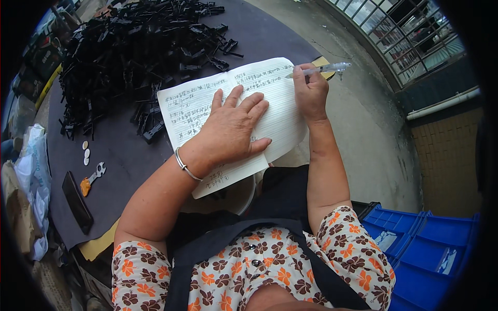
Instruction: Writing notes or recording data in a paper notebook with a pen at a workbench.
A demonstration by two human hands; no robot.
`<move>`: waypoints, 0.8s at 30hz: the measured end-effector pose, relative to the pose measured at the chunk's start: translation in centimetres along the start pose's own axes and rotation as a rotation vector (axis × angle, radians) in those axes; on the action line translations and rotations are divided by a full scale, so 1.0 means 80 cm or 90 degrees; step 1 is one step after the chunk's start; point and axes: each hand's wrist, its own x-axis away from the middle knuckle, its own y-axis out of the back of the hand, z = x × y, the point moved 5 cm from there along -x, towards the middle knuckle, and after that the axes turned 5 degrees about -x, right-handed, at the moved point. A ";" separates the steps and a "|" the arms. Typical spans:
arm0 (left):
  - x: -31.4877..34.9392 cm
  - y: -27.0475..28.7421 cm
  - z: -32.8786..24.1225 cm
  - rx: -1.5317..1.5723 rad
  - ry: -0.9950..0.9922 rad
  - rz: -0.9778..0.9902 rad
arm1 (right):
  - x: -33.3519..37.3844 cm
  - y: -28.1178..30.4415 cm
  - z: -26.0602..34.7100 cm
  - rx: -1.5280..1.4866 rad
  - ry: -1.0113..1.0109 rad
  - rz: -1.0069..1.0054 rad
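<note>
Hand [232, 122] — left — flat on notebook [284, 116]

A dark-covered table [116, 155]: black plastic parts [135, 52] heaped upper left; pale discs [86, 153], wrench [93, 179], black case [78, 202] at left; open notebook [285, 116] at centre.

One notebook [282, 119]; one pen [328, 68]; one bracelet [182, 165]; one wrench [97, 172].

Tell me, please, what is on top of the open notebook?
The left hand lies spread over the middle of the notebook; the right hand holds a pen at its right edge. Handwriting shows around the left hand, but whatever lies beneath that hand is covered.
</note>
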 end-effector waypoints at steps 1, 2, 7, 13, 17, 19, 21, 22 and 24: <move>0.000 0.000 0.000 0.000 0.001 0.004 | -0.001 0.000 -0.001 -0.014 -0.011 0.014; 0.000 0.000 0.000 0.000 0.003 0.004 | -0.001 0.000 -0.002 -0.028 -0.022 0.027; -0.001 0.000 0.000 -0.002 0.005 0.006 | -0.001 0.000 -0.001 -0.024 -0.046 0.036; 0.000 0.000 0.000 0.009 -0.001 -0.004 | -0.001 0.001 -0.004 -0.046 -0.098 0.043; 0.001 -0.001 0.000 0.012 0.001 -0.014 | 0.000 0.000 -0.003 -0.041 -0.095 0.045; 0.001 -0.001 0.000 0.015 -0.002 -0.020 | 0.000 -0.001 -0.004 -0.032 -0.086 0.045; 0.000 0.000 0.000 0.014 -0.001 -0.019 | -0.001 -0.001 -0.003 -0.024 -0.078 0.044; 0.000 0.000 0.000 0.013 0.000 -0.017 | -0.001 -0.002 -0.003 -0.024 -0.073 0.040; 0.000 0.000 0.000 0.011 -0.001 -0.018 | -0.001 -0.001 -0.002 -0.024 -0.068 0.035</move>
